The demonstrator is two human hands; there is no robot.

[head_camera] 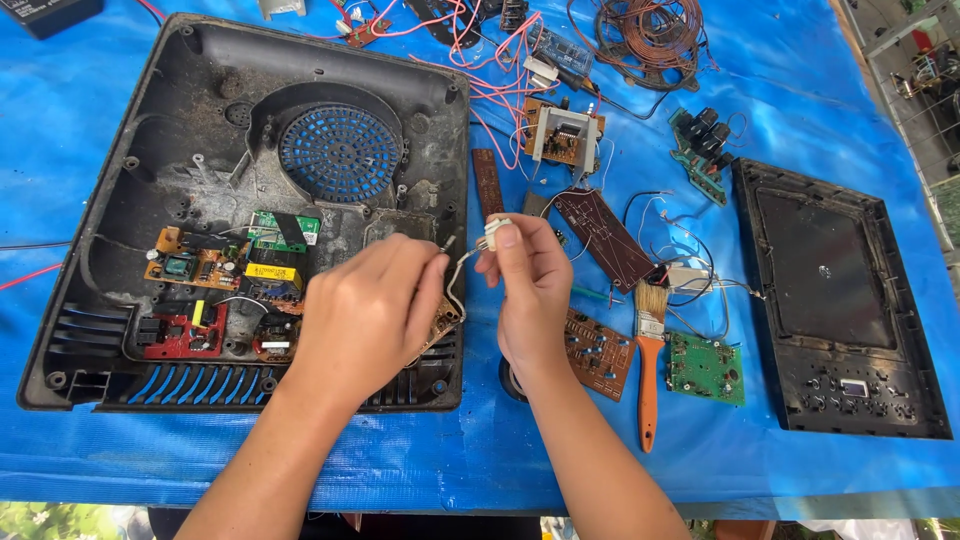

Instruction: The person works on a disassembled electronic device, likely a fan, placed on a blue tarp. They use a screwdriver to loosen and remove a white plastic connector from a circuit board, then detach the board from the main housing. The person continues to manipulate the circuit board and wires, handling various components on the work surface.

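Note:
My left hand rests over the lower right part of a black plastic appliance base, with its fingers closed on a brown circuit board at the base's edge. My right hand pinches a small white connector between thumb and fingertips, just right of the base. A thin white wire curves from the connector down to the board under my left hand. Inside the base sit a round blue fan grille and several coloured circuit boards.
A blue tarp covers the table. On it lie an orange-handled paintbrush, a green circuit board, brown boards, red and white wires, a copper coil, and a black top panel at the right.

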